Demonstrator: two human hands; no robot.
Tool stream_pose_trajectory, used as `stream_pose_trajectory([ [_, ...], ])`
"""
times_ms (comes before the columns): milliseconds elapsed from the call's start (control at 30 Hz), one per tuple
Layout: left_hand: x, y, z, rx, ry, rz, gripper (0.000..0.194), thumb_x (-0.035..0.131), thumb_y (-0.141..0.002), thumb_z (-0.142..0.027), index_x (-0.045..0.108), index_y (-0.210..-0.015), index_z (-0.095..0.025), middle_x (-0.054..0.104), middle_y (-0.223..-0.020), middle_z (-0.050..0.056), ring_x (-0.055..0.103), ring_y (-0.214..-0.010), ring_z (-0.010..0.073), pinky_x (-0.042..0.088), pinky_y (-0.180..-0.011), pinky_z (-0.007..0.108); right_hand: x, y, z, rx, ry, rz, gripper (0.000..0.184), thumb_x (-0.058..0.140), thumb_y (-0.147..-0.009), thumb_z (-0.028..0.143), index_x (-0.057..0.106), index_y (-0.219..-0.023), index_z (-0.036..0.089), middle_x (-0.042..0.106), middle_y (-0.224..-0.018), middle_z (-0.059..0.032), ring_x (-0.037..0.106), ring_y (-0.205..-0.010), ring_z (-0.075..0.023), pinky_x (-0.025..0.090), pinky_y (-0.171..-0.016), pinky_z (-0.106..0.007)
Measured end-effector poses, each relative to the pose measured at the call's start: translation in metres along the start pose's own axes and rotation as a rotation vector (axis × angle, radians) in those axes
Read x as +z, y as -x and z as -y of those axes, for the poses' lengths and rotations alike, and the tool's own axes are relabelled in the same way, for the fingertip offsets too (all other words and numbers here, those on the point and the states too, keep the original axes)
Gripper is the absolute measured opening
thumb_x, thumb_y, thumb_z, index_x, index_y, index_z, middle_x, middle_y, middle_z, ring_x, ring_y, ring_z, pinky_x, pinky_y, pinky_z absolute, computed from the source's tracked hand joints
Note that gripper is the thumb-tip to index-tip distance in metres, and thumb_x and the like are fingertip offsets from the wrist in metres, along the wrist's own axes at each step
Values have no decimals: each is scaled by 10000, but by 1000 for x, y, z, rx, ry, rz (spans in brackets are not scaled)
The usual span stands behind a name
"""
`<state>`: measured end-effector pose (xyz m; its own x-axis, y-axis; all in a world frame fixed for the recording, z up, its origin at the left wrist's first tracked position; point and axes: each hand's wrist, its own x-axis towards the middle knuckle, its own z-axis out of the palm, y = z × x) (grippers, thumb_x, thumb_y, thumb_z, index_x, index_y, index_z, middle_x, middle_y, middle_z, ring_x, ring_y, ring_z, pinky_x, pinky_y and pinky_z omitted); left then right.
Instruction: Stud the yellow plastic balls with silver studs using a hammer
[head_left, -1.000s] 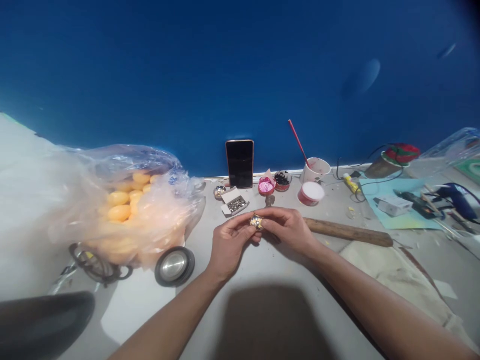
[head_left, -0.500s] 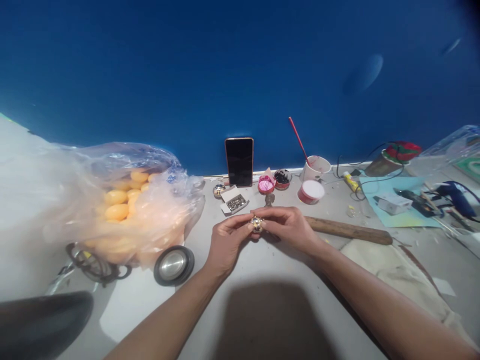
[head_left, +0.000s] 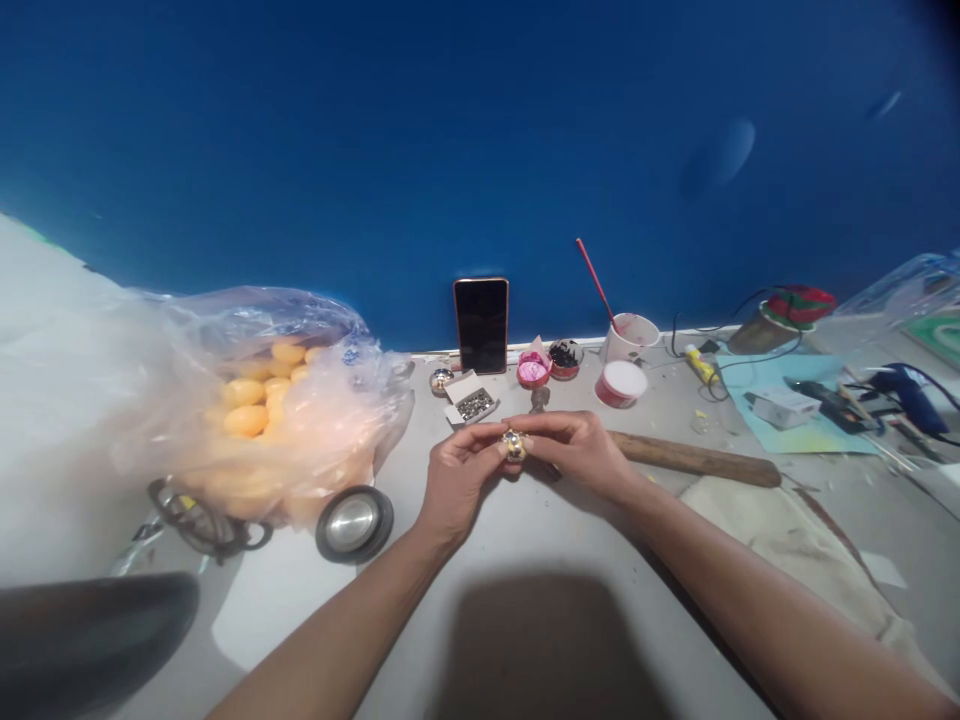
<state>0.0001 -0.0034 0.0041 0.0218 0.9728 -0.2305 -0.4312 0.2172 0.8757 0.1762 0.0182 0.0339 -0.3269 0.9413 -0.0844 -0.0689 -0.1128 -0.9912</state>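
Observation:
A small shiny gold-and-silver metal piece (head_left: 514, 446), roundish in outline, is pinched between the fingertips of both hands above the table. My left hand (head_left: 461, 472) grips it from the left, thumb and forefinger closed. From the other side my right hand (head_left: 581, 452) holds it the same way. Its exact kind is too small to make out. Just behind the hands lies a hammer with a wooden handle (head_left: 697, 460), its middle partly covered by my right hand. An open small box (head_left: 474, 402) of tiny metallic bits sits beyond my left hand.
A phone (head_left: 481, 325) leans on the blue wall. Nearby stand a pink-filled dish (head_left: 533, 368), a dish of black bits (head_left: 565, 358), a white-topped tub (head_left: 622, 382) and a cup (head_left: 632, 338) with a red stick. A plastic bag (head_left: 322, 400) of orange balls is left; cloth (head_left: 780, 540) lies right.
Both hands stay closed on the small metal piece, which looks slightly turned between the fingers. The whole view has shifted a little.

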Motion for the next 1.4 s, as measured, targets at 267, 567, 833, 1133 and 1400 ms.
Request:
stream_pose_trajectory([
  [267, -1, 1, 0, -11, 6, 7, 341, 932, -666, -274, 780, -936, -130, 793, -792, 79, 720, -638, 187, 578, -684, 332, 3, 0, 2, -7, 43, -54, 264, 817, -774, 326, 866, -979, 167, 813, -926, -117, 705, -721, -214, 572, -651, -363],
  [567, -1, 1, 1, 14, -20, 0, 333, 916, -692, -293, 771, -940, -126, 782, -774, 77, 703, -634, 176, 571, -676, 328, 5, 2, 1, -47, 134, -87, 230, 749, -770, 238, 871, -960, 192, 821, -987, -104, 717, -809, -228, 562, -693, -353],
  [833, 6, 9, -4, 85, -82, 103, 482, 933, -694, -291, 694, -1099, -183, 765, -958, 55, 723, -805, 182, 610, -710, 311, 1, -4, -6, 17, -12, -85, 240, 783, -794, 309, 845, -980, 170, 753, -765, -45, 605, -623, -140, 471, -577, -277],
  [1133, -1, 2, -6, -23, 18, 122, 511, 892, -765, -359, 701, -1187, -144, 749, -891, 74, 696, -703, 172, 579, -658, 317, -5, -5, -8, -147, 297, -218, 212, 657, -869, 333, 809, -900, 188, 766, -807, -51, 656, -706, -185, 516, -680, -323],
  [1400, -3, 1, -12, 18, -19, 100, 558, 957, -669, -309, 715, -1147, -152, 743, -890, 42, 561, -551, 75, 459, -562, 254, -20, -10, -7, -223, 998, -258, 218, 583, -921, 233, 766, -1032, 194, 784, -1079, -114, 671, -1011, -282, 481, -896, -392],
])
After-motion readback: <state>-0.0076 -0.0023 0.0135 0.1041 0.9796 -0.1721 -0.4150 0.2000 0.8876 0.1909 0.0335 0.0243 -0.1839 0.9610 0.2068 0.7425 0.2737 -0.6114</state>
